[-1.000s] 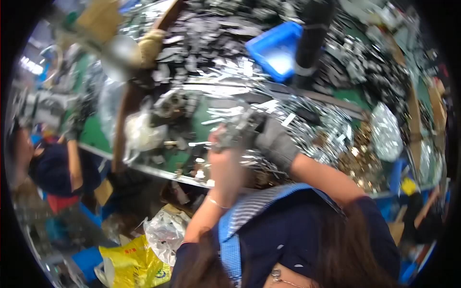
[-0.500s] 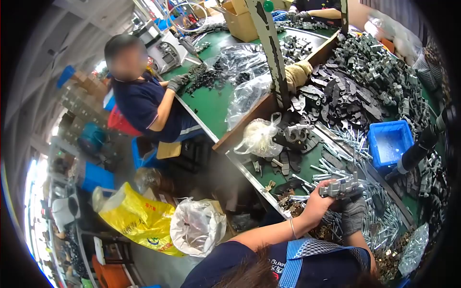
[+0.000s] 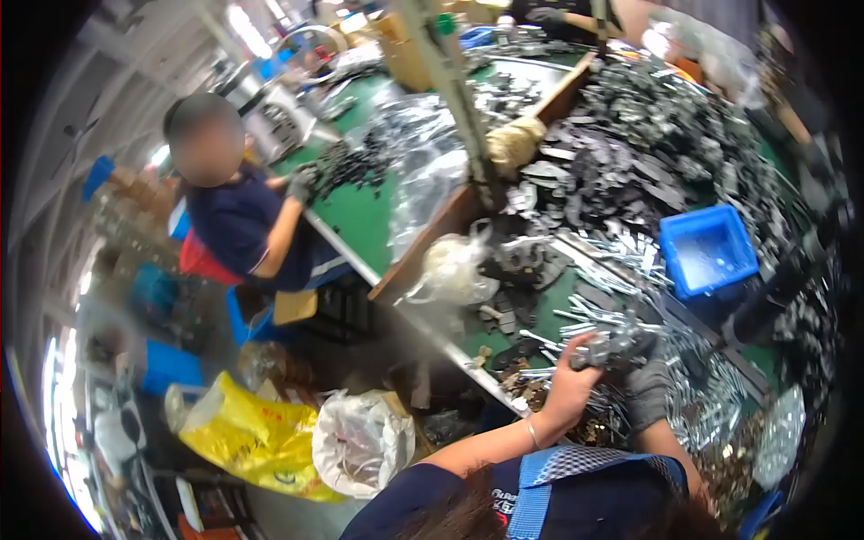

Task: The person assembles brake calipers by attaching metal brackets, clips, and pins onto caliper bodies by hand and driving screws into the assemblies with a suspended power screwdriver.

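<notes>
A grey cast-metal fitting (image 3: 621, 348) is held up over the bench, blurred, so its exact kind cannot be made out. My left hand (image 3: 571, 382), bare with a bracelet at the wrist, closes on its near left side. My right hand (image 3: 646, 396), in a grey glove, grips it from the right and below; its fingertips are partly hidden. Beneath and around both hands lie loose silvery metal rods (image 3: 711, 396). Small brass-coloured pieces (image 3: 720, 463) are heaped close to my right forearm.
A blue plastic bin (image 3: 717, 285) stands beyond my hands. Dark flat plates (image 3: 621, 171) and grey castings (image 3: 684, 112) pile up behind. A tied plastic bag (image 3: 450, 274) sits by a wooden divider (image 3: 423, 247). A black arm (image 3: 774, 297) reaches in from the right. Across the bench, a gloved co-worker (image 3: 229, 216) sits.
The view has shifted and blurred, so the scene sits further left. Both hands still hold the metal fitting, which appears slightly turned.
</notes>
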Tool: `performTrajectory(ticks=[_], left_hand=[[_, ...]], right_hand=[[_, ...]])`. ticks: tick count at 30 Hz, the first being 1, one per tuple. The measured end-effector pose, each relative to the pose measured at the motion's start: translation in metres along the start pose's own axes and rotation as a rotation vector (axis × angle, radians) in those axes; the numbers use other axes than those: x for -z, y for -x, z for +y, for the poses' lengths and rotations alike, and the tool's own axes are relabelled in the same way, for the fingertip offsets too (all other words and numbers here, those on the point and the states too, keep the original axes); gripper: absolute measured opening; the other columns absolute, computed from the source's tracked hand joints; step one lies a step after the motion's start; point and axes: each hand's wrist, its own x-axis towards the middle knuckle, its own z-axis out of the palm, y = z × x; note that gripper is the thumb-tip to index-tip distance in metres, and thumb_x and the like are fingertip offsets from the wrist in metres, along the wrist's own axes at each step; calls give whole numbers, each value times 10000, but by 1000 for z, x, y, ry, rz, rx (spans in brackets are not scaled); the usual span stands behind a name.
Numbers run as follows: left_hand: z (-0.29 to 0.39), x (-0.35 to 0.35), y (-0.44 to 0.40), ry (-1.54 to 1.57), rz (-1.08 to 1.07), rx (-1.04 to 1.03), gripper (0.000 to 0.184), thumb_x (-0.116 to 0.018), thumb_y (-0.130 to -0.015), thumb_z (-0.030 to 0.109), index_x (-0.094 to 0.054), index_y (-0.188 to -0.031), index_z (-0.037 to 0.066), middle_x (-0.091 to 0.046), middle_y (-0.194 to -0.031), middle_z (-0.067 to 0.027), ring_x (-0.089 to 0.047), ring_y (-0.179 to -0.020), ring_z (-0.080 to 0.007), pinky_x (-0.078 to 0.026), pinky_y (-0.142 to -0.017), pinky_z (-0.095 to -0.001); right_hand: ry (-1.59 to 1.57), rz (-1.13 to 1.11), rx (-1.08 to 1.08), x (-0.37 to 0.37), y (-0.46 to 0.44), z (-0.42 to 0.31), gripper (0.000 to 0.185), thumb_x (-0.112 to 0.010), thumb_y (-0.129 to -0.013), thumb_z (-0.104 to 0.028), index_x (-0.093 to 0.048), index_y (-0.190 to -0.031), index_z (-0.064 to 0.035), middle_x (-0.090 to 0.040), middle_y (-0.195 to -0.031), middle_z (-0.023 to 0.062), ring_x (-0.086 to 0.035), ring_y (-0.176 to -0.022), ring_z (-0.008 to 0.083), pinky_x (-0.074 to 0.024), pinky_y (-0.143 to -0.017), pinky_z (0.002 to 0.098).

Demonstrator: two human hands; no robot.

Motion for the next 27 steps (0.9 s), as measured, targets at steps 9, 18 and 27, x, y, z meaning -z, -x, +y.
performTrajectory(ticks=[9, 18, 27], left_hand=[[-2, 1, -4, 60, -70, -152, 442, -536, -810, -120, -460, -1211, 49, -557, -1086, -86, -566, -968, -166, -479, -858, -273], [-2, 4, -9, 152, -116, -102, 500, -441, -812, -130, -410, -1269, 71, -543, -1123, -121, -574, -1015, -224, -514, -861, -349], [-1, 25, -11, -138, -214, -45, 241, -504, -812, 0, -527, -1047, 45, -541, -1118, -138, -562, -988, -257, -483, -861, -372]], right_hand=[[163, 76, 174, 5, 13, -38, 312, -670, -740, -175, -616, -1012, -33, -562, -1030, 147, -533, -959, 259, -447, -815, 355], [150, 30, 206, 6, 10, -45, 298, -636, -761, -247, -655, -992, -61, -625, -999, 140, -515, -996, 273, -401, -897, 365], [291, 141, 191, -5, 1, -41, 268, -661, -722, -221, -627, -877, -5, -651, -766, 167, -627, -688, 225, -488, -645, 356]])
